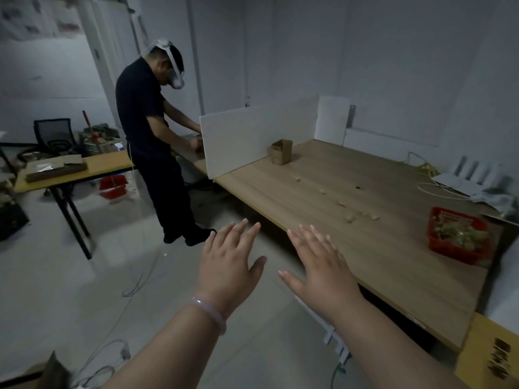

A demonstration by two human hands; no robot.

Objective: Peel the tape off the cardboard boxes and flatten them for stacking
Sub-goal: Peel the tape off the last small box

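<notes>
Low in the frame's centre we hold our left hand (227, 259) and right hand (323, 265) out flat, fingers spread, gripping nothing; the small cardboard box (281, 151) stands on the wooden table (393, 276) at upper centre, just beside the white divider (233, 141); tan scraps (349, 219) — perhaps tape, too blurred to tell — dot the tabletop; a red basket (438, 234) sits at right.
</notes>
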